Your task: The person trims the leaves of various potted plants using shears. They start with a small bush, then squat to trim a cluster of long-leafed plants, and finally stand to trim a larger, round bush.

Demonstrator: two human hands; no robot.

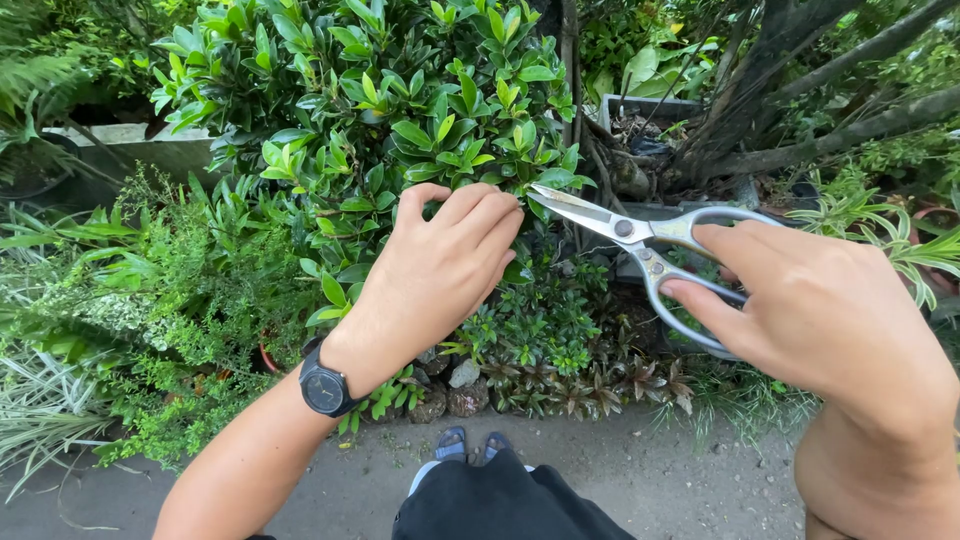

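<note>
Garden shrub [380, 110]; scissors [640, 250] beside left hand [445, 265]

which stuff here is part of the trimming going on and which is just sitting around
In use:
left hand, gripping the shrub's leaves
glossy-leaved shrub
right hand, holding the shears
metal shears, blades shut

Just there:
wristwatch
stones
grey planter
ferny plant
tree trunk

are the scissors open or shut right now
Shut, or nearly: the scissors' blades lie together as one narrow point toward the bush. The right hand holds the handles; the left hand grips leaves.
</note>
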